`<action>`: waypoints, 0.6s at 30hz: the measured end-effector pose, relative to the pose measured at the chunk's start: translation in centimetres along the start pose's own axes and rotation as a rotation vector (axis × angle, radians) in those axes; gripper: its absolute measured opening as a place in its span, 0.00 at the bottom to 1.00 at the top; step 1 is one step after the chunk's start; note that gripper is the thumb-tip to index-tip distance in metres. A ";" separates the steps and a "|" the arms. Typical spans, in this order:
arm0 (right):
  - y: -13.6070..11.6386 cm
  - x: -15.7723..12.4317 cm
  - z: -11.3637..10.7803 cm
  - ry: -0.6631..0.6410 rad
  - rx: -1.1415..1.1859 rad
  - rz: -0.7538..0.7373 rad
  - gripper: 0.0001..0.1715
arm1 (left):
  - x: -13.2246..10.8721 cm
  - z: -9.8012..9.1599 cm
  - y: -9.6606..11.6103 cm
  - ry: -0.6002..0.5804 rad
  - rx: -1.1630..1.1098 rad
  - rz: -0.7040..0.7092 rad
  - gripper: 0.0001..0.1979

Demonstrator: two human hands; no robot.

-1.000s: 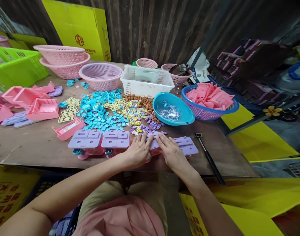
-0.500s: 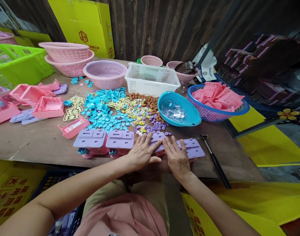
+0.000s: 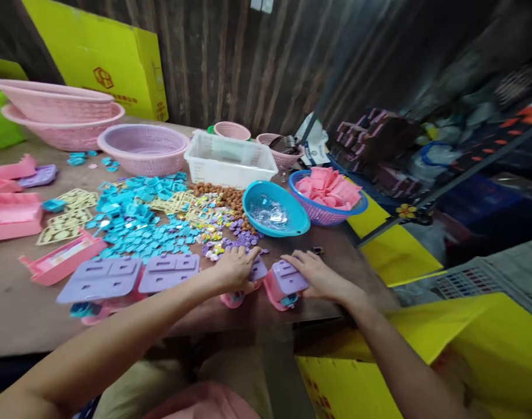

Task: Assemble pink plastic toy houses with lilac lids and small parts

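My left hand (image 3: pixel 233 269) is wrapped over a pink plastic toy with a purple top (image 3: pixel 259 269), fingers on its far side and thumb near its front. Just right of it, my right hand (image 3: pixel 322 276) grips a second pink toy with a purple top (image 3: pixel 287 278), which stands slightly turned and shows a blue part low on its side. A narrow gap separates the two toys. Left of my left hand, two more such toys stand in a row, their purple tops (image 3: pixel 102 278) facing up. The hammer's head (image 3: pixel 318 250) peeks out behind my right hand; its handle is hidden.
Loose blue pieces (image 3: pixel 144 233), cream frames (image 3: pixel 69 215), brown bits and purple discs spread beyond the toys. Behind stand a blue bowl (image 3: pixel 251 218) of clear parts, a white basket (image 3: pixel 231 169), pink baskets (image 3: pixel 60 131) and a basket of pink parts (image 3: pixel 329 215). Yellow cartons (image 3: pixel 467 326) flank the table's right side.
Both hands have gone from lying flat on the purple tops to gripping a toy each. The right-hand toy has turned, and the gap between the toys shows. The view has swung right.
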State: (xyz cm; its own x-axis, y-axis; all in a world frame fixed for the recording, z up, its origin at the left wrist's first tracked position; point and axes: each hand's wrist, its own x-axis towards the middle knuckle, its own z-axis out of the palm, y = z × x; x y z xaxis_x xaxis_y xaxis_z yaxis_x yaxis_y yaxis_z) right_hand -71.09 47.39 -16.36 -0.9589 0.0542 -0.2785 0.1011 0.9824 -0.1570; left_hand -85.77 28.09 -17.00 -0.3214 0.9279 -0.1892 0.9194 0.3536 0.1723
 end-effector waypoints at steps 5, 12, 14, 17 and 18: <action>0.9 -2.7 -0.1 0.179 0.292 0.129 0.47 | 1.5 -2.6 -0.2 -0.061 -0.054 0.112 0.43; 12.1 -9.6 0.6 0.494 0.218 0.804 0.39 | 10.6 -7.4 6.9 0.088 -0.147 0.485 0.40; 14.5 -10.7 1.9 0.493 0.173 0.931 0.38 | 14.9 -7.8 9.9 0.085 -0.122 0.583 0.42; 16.2 -11.8 4.1 0.517 0.144 0.999 0.39 | 20.7 -7.3 13.9 0.111 -0.030 0.698 0.42; 16.5 -12.0 4.8 0.527 0.136 1.012 0.40 | 22.4 -6.9 15.0 0.114 0.001 0.715 0.42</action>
State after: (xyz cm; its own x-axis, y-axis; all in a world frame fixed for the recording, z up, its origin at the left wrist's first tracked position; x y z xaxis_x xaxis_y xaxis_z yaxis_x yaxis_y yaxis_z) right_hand -56.64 62.07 -20.14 -0.4105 0.9073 0.0909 0.8857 0.4204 -0.1971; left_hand -80.78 54.95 -11.97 0.3368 0.9389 0.0709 0.9139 -0.3441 0.2153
